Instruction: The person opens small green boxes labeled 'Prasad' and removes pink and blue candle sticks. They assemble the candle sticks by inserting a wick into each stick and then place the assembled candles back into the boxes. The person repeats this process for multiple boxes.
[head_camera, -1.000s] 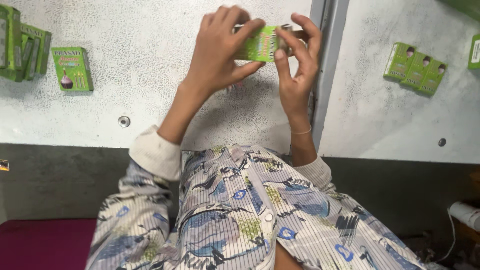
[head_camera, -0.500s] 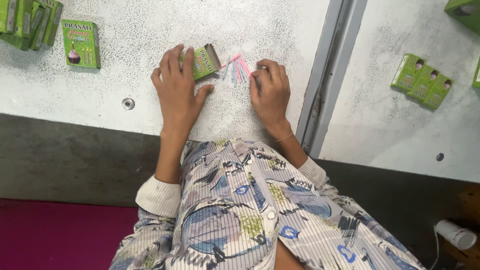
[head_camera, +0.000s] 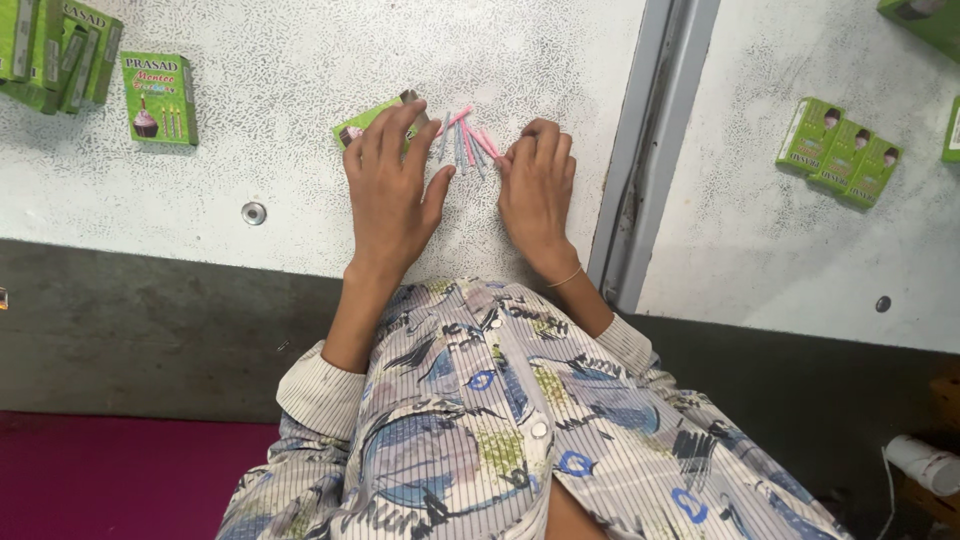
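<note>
At the far left edge of the speckled white tabletop (head_camera: 250, 130), a loose pile of flat green cardboard boxes (head_camera: 55, 50) is seen, and just beside it a single small green carton printed with a cupcake picture (head_camera: 158, 97) lies flat. A round metal bolt head (head_camera: 254, 213) is set into the surface nearer the table's front edge.

Further right, the left hand (head_camera: 392, 190) is laid palm down with its fingers spread, and its fingertips (head_camera: 385, 125) are pressed onto an opened small green carton (head_camera: 358, 122), which is pinned flat against the tabletop. Just to the right of that carton, a small fan of thin pink and pale blue candles (head_camera: 465, 140) is spilled on the surface, between the two hands. The right hand (head_camera: 535, 195) is held flat beside them with its fingers close together, and its fingertips (head_camera: 520, 148) are touching the nearest pink candles. A thin bangle (head_camera: 566, 278) is worn on the right wrist.

Beyond the right hand, a grey metal strip (head_camera: 650, 150) divides the tabletop from a second white panel. On that panel, a row of three small green cartons (head_camera: 838, 153) is laid side by side, well apart from the hands.
</note>
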